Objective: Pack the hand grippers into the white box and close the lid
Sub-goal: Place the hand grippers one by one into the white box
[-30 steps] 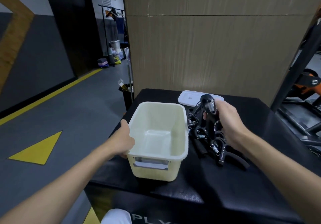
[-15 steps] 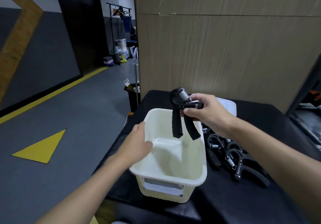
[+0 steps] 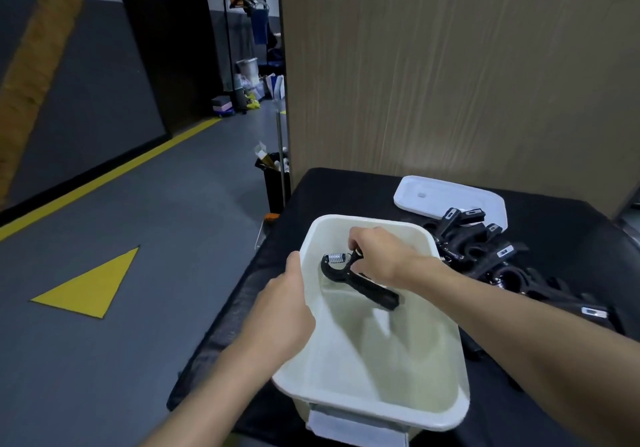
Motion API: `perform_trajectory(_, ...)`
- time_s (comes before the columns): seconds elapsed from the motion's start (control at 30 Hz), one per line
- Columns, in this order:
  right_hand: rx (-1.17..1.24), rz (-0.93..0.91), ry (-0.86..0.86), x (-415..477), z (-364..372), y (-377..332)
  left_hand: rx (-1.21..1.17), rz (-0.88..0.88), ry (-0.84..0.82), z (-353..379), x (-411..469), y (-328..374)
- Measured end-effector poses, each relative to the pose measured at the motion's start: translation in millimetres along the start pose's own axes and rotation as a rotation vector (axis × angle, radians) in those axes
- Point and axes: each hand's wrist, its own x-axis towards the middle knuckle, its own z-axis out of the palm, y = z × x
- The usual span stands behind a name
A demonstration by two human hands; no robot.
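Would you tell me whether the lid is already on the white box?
No, the lid lies on the black table behind the white box, which stands open while the right hand holds a hand gripper inside it.

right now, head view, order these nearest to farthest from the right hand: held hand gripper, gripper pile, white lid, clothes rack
1. held hand gripper: in the right hand, inside the white box.
2. gripper pile: on the black table, right of the box.
3. white lid: behind the pile, farther back.
4. clothes rack: far down the corridor, left.
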Motion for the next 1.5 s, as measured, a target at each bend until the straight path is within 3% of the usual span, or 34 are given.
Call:
perform_trajectory(0.2,-0.261,-0.144,-0.058,1.5,10.0,-2.4,-0.003,-0.006,-0.012,0.4,-1.2,-1.2)
perform_trajectory(0.3,-0.386,-0.178,-0.008,1.1,13.9,-2.2,0.013,-0.015,-0.007,-1.1,-2.3,0.7)
perform_trajectory(0.4,-0.563,-0.133,0.078,-0.2,9.5,-6.7,0.002,-0.031,-0.02,-2.0,-2.8,2.1)
perform_trajectory(0.63,-0.67,0.019,-0.129,-15.4,2.8,-7.5,-0.001,-0.042,-0.056,-6.2,-3.9,6.2)
perform_trajectory(0.93,-0.795,0.014,-0.105,-2.6,9.0,-0.8,0.104,0.025,-0.087,-7.5,-6.2,8.8)
perform_trajectory(1.1,-0.674,0.036,-0.129,4.5,5.6,4.6,0.205,0.07,-0.121,-5.5,-4.1,7.9)
perform_trajectory(1.23,-0.614,0.038,-0.137,-4.5,-3.7,5.0,-0.041,0.078,-0.089,-2.3,-0.1,-2.3)
perform_trajectory(1.37,-0.494,-0.004,0.009,-31.9,-19.4,-4.1,-0.234,0.026,-0.083,-1.8,2.2,-7.2)
perform_trajectory(1.5,-0.334,0.044,0.284,-74.2,-32.8,6.3,-0.294,-0.019,-0.063,-0.9,1.8,-7.0)
